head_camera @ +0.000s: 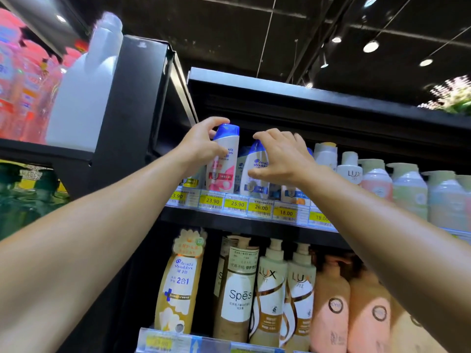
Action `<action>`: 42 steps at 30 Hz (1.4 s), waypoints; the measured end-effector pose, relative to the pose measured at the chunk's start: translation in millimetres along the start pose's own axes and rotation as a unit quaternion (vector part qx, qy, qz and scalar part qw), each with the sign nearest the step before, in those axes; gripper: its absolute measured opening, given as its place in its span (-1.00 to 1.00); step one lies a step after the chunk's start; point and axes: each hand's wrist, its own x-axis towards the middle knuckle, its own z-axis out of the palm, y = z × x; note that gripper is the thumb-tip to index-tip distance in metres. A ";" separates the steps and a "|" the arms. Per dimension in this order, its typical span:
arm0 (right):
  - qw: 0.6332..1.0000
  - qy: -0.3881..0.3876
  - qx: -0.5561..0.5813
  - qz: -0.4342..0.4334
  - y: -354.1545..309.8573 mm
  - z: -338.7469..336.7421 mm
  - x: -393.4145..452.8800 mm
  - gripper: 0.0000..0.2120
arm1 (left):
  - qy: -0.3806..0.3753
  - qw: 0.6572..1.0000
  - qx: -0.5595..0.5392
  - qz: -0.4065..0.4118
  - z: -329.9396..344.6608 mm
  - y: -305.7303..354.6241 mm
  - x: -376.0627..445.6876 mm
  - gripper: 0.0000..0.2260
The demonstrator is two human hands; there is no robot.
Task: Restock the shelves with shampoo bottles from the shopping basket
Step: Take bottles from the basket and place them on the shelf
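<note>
Left grip [201, 146] curled round a white shampoo bottle [224, 159] with blue cap and pink label, fingertips on the cap, thumb on the front. Bottle upright at the front edge of the top shelf [229, 212], above the 23.90 price tag [212, 200]. Right grip [280, 156] spread over the neighbouring blue-capped bottle [256, 171], fingers on the cap, thumb low on the label. Pastel pump bottles [407, 189] further right. Below, gold bottle [178, 281], Spes bottle [239, 289] and Lux bottles [285, 296] in a row.

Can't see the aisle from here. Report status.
Left hand grips pink-label bottle on upper shelf. Right hand holds blue-label bottle beside it. Neighbours crowd close.
</note>
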 end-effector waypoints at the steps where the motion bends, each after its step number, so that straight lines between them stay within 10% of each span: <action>1: 1.000 -0.004 -0.002 0.003 1.3 -0.5 -0.4 -0.17 | -0.004 1.000 -0.003 -0.010 2.1 -2.5 0.4 -0.39; 30: 0.999 0.006 -0.013 0.046 28.2 19.7 8.3 -0.14 | -0.049 0.998 -0.004 -0.034 35.9 -14.0 10.6 -0.39; 42: 0.999 0.033 0.006 0.030 24.3 0.7 -9.1 -0.19 | 0.013 0.972 0.232 0.023 27.8 12.9 -2.8 -0.37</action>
